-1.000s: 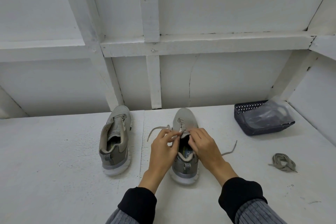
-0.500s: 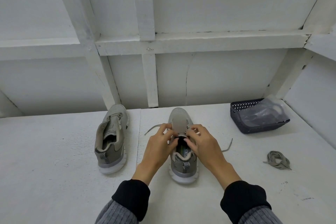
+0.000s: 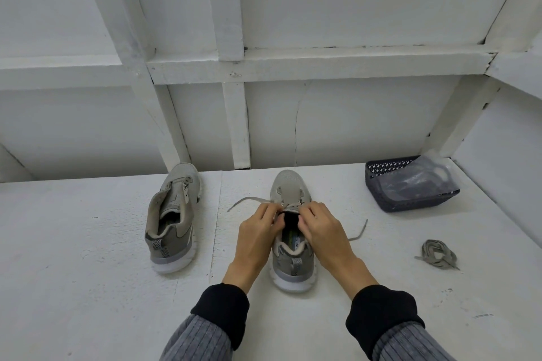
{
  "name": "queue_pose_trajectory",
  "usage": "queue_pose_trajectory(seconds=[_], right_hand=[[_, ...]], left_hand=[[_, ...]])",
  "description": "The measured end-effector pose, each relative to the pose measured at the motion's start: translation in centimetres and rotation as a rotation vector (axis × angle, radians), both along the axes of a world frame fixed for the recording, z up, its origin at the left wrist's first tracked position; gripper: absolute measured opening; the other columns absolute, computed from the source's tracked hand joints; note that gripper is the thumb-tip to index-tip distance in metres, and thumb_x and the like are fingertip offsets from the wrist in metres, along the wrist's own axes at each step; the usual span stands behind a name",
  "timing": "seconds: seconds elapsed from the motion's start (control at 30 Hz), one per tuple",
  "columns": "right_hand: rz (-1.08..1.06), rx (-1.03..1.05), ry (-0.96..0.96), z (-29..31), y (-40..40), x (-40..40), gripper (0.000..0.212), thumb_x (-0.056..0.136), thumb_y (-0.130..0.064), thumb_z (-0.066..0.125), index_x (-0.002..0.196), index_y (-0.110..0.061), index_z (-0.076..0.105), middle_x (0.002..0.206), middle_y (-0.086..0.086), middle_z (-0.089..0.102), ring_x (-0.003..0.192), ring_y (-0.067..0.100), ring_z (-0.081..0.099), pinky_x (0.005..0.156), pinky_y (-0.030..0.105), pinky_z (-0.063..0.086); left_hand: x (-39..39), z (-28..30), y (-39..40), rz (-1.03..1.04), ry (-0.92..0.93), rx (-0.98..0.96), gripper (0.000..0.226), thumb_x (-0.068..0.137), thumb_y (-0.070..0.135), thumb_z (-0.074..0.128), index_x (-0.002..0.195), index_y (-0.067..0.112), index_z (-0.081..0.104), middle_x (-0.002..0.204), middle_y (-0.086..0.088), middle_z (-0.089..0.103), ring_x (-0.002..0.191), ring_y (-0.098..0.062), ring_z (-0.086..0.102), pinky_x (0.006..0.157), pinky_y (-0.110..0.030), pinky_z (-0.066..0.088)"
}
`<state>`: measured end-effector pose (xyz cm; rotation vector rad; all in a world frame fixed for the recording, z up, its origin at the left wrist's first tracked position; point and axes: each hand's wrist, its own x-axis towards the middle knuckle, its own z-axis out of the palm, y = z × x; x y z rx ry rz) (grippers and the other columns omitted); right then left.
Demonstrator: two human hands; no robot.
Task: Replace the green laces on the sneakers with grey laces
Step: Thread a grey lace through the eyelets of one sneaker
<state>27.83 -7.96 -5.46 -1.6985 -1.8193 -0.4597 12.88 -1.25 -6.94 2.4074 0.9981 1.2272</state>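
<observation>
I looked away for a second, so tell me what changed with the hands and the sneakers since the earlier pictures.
Little changed. Both hands, left hand and right hand, keep pinching the pale grey lace at the grey mesh sneaker in front; the lace's left end now lies lower and straighter. The second grey sneaker, the bundled lace and the dark plastic basket stayed put.

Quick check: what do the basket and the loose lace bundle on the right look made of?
Basket: seemingly rigid dark plastic, matte, with a perforated lattice wall; a clear glossy plastic bag lies inside. Lace bundle: flat woven fabric, matte grey-green, lying limp in folded loops.
</observation>
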Motion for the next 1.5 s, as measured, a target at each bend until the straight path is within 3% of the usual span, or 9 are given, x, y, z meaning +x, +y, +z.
queue_pose_trajectory(seconds=[0.17,0.33,0.47,0.63,0.8,1.0,1.3,1.4,1.5], right_hand=[[0.006,-0.044,0.074,0.2,0.0,2.5,0.018,0.081,-0.003,0.071,0.097,-0.009,0.064,0.087,0.004,0.06,0.078,0.019,0.059,0.061,0.023,0.05],[-0.026,-0.425,0.656,1.2,-0.8,4.1,0.03,0.095,-0.04,0.054,0.123,-0.028,0.052,0.108,-0.005,0.053,0.101,0.006,0.049,0.085,0.021,0.041],[-0.08,-0.491,0.841,0.5,-1.1,4.6,0.023,0.092,-0.052,0.049,0.102,-0.031,0.055,0.101,-0.002,0.054,0.096,0.005,0.046,0.074,0.02,0.038],[-0.111,-0.435,1.005,1.6,-0.4,4.8,0.036,0.098,-0.037,0.047,0.078,-0.01,0.059,0.079,0.005,0.054,0.088,0.019,0.045,0.069,0.027,0.035],[0.031,-0.293,1.392,6.8,0.5,4.3,0.037,0.102,-0.025,0.042,0.068,-0.015,0.052,0.092,0.0,0.072,0.092,0.006,0.059,0.085,0.015,0.038],[0.372,-0.039,1.714,12.8,1.9,4.3,0.028,0.101,-0.013,0.04,0.087,-0.003,0.063,0.078,0.004,0.068,0.075,0.017,0.064,0.078,0.027,0.054],[0.134,-0.104,1.378,13.3,2.9,4.4,0.021,0.098,-0.005,0.049,0.103,-0.01,0.069,0.091,0.004,0.067,0.059,0.004,0.054,0.057,0.017,0.045],[-0.129,-0.172,1.111,11.8,3.3,4.7,0.013,0.091,-0.009,0.06,0.093,-0.008,0.073,0.077,-0.001,0.067,0.049,0.0,0.051,0.054,0.015,0.041],[-0.186,-0.27,1.013,10.8,3.4,4.6,0.013,0.088,-0.007,0.062,0.085,-0.016,0.07,0.075,0.0,0.07,0.068,0.004,0.061,0.06,0.011,0.042]], left_hand=[[2.5,0.2,-0.9,0.036,-0.087,-0.128,0.025,0.093,0.034,0.052,0.1,0.014,0.064,0.096,0.004,0.066,0.071,-0.01,0.066,0.056,-0.028,0.054],[3.3,0.4,-1.2,0.019,-0.123,-0.183,0.011,0.088,0.02,0.071,0.097,0.016,0.066,0.096,0.01,0.065,0.078,0.001,0.064,0.057,-0.023,0.053],[3.3,0.8,-1.7,0.02,-0.209,-0.305,0.013,0.087,0.026,0.071,0.099,0.024,0.066,0.096,0.02,0.064,0.08,0.005,0.064,0.061,-0.016,0.052],[3.5,1.5,-1.4,0.122,-0.433,-0.585,0.009,0.092,0.031,0.065,0.099,0.028,0.07,0.097,0.013,0.069,0.098,-0.006,0.061,0.076,-0.015,0.047],[4.2,5.5,0.4,0.043,-0.621,-0.637,0.011,0.095,0.014,0.061,0.098,0.022,0.07,0.094,0.006,0.073,0.088,-0.015,0.069,0.079,-0.026,0.055],[4.2,10.9,2.2,-0.094,-0.686,-0.567,0.017,0.096,0.005,0.056,0.102,0.011,0.071,0.095,0.006,0.073,0.082,-0.013,0.071,0.079,-0.025,0.057],[4.1,13.5,3.3,-0.146,-0.724,-0.679,0.019,0.098,0.006,0.054,0.105,0.015,0.039,0.099,-0.004,0.074,0.08,-0.018,0.073,0.07,-0.023,0.057],[3.8,12.4,3.9,-0.022,-0.62,-0.793,0.02,0.096,0.009,0.06,0.101,0.008,0.041,0.093,-0.005,0.075,0.069,-0.013,0.073,0.059,-0.018,0.054],[3.6,11.2,4.2,0.041,-0.513,-0.871,0.018,0.09,0.011,0.068,0.098,0.003,0.054,0.082,-0.003,0.075,0.065,-0.008,0.071,0.059,-0.013,0.051]])
